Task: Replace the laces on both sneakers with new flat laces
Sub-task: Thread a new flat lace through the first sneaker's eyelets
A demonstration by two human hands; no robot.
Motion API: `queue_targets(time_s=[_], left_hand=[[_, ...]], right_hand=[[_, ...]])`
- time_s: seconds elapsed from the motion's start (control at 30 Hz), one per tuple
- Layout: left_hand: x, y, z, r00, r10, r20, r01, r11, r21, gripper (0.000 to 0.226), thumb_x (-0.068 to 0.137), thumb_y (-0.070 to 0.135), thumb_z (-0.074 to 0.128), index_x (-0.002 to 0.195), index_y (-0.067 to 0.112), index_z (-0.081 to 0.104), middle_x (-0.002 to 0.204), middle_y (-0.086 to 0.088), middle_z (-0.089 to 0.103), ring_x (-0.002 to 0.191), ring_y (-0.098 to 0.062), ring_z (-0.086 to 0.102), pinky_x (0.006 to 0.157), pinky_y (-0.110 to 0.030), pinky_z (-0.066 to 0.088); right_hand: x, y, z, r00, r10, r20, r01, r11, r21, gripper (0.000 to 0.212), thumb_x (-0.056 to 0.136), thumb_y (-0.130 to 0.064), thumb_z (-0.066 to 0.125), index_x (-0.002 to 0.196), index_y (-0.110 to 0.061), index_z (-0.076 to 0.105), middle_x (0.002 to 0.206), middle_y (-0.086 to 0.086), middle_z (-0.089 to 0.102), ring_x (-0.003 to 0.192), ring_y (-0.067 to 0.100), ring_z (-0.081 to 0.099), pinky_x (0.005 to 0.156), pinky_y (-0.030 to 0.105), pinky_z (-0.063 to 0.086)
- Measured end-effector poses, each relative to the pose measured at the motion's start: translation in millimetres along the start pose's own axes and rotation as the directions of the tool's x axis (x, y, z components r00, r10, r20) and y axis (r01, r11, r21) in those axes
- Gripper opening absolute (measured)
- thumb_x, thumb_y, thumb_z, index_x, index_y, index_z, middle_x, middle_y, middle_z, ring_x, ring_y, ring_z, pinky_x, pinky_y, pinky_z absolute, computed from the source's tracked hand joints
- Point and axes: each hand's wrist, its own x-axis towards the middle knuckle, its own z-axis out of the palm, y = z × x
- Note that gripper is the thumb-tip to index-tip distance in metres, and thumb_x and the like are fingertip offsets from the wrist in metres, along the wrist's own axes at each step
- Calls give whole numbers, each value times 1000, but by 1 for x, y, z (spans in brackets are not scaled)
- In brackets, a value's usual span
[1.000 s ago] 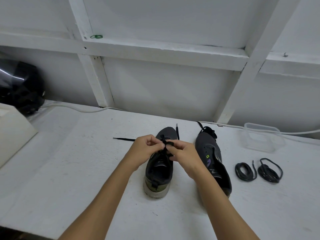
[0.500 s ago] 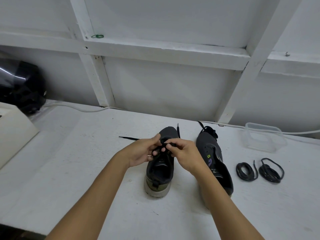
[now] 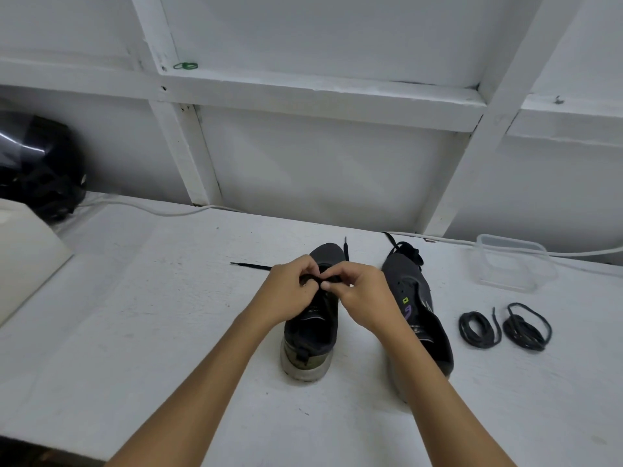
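Observation:
Two dark grey sneakers stand heel-toward-me on the white table. Over the tongue of the left sneaker (image 3: 308,335), my left hand (image 3: 290,293) and my right hand (image 3: 362,294) meet, each pinching the black flat lace (image 3: 318,280) between fingertips. One lace end (image 3: 251,265) trails left across the table, another end (image 3: 346,247) sticks out past the toe. The right sneaker (image 3: 416,298) leans on its side beside my right wrist, with a black lace bunched at its toe. Two coiled black laces (image 3: 505,326) lie to its right.
A clear plastic container (image 3: 512,264) sits at the back right. A white cable (image 3: 151,210) runs along the wall. A black helmet (image 3: 37,170) and a cream-coloured box (image 3: 23,254) stand at the left. The table's front edge is close to me.
Both hands have drawn a little closer together over the left sneaker's tongue, fingers reworking the lace. The sneakers and coiled laces have stayed put.

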Motion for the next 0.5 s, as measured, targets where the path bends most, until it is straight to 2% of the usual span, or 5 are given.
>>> queue_targets(time_s=[0.1, 0.2, 0.3, 0.4, 0.5], left_hand=[[-1, 0, 3, 999, -26, 20, 27, 996, -89, 20, 93, 13, 55, 94, 32, 61, 88, 15, 67, 70, 7, 59, 61, -9, 43], [-1, -3, -1, 972, -202, 118, 233, 880, -415, 21, 93, 7, 61, 99, 25, 70, 92, 10, 73, 89, -8, 66, 73, -18, 51], [0, -4, -7, 937, -261, 232, 349, 737, -579, 22, 92, 6, 65, 103, 22, 74, 88, 4, 73, 83, -9, 64, 76, -26, 49], [2, -6, -11, 906, -304, 294, 422, 602, -678, 13, 92, 17, 69, 104, 21, 75, 77, 7, 68, 69, -3, 60, 70, -24, 46], [3, -10, -13, 881, -387, 272, 461, 574, -677, 12, 91, 19, 71, 102, 21, 73, 73, 12, 67, 67, -3, 57, 67, -23, 41]], right_hand=[[-2, 1, 2, 999, -32, -41, 31, 999, -30, 24, 85, 0, 78, 85, -25, 78, 64, -26, 65, 66, -7, 60, 65, 7, 43], [-3, 2, 3, 996, -66, -53, 63, 996, -60, 19, 85, 4, 76, 89, -14, 81, 70, -26, 67, 71, -10, 63, 68, 5, 44], [-4, 2, 5, 994, -88, -61, 85, 995, -49, 21, 85, 7, 74, 91, -11, 81, 77, -23, 69, 74, -11, 65, 70, 4, 45], [-4, 4, 9, 991, -109, -84, 106, 994, -41, 20, 85, 7, 74, 93, -10, 81, 78, -26, 69, 77, -12, 66, 74, 4, 46], [-10, 3, 11, 989, -70, -128, 69, 998, -7, 23, 87, -1, 76, 89, -24, 81, 77, -29, 70, 84, -10, 66, 76, 5, 46]])
